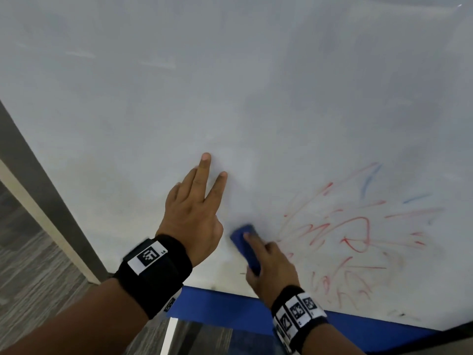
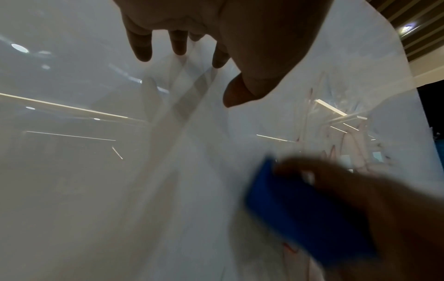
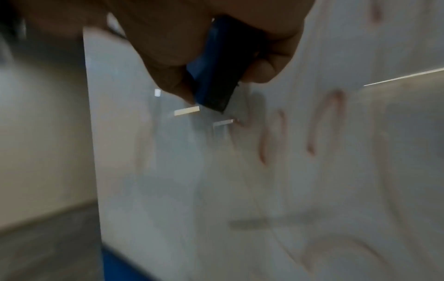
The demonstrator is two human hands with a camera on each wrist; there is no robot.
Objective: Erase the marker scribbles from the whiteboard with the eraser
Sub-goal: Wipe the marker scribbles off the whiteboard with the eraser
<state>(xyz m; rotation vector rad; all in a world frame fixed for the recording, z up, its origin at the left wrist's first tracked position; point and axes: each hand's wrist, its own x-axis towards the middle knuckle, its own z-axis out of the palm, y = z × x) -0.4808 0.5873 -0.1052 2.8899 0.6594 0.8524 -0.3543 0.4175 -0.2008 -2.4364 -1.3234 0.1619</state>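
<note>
Gripping the blue eraser [image 1: 246,248], the right hand [image 1: 271,267] has its fingers and thumb curled round the long sides, with one finger lying along the top. The eraser is a small blue block with rounded corners, and its flat face is pressed on the whiteboard [image 1: 230,85]. In the right wrist view the eraser [image 3: 216,72] looks dark blue and sits tight between thumb and fingers.

The left hand [image 1: 197,208] is just beside it, up and to the left. Its fingers are straight and spread, and the fingertips [image 1: 206,157] rest flat on the board. It holds nothing.

The scribbles [image 1: 355,234] start right next to the eraser and go off to the right. They are mostly red loops and zigzags, some thin and faded, with a few short blue strokes [image 1: 368,180] higher up. They reach down near the bottom edge of the board.

The board is smooth, shiny and pale grey-white, and lights show in it like a mirror. Above and to the left of the hands it is big and bare. A blue strip [image 1: 225,306] runs under the bottom edge, just below the right wrist. The left edge slants down beside a grey and cream wall post [image 1: 38,190]. Grey streaky carpet [image 1: 30,285] is on the floor there.
</note>
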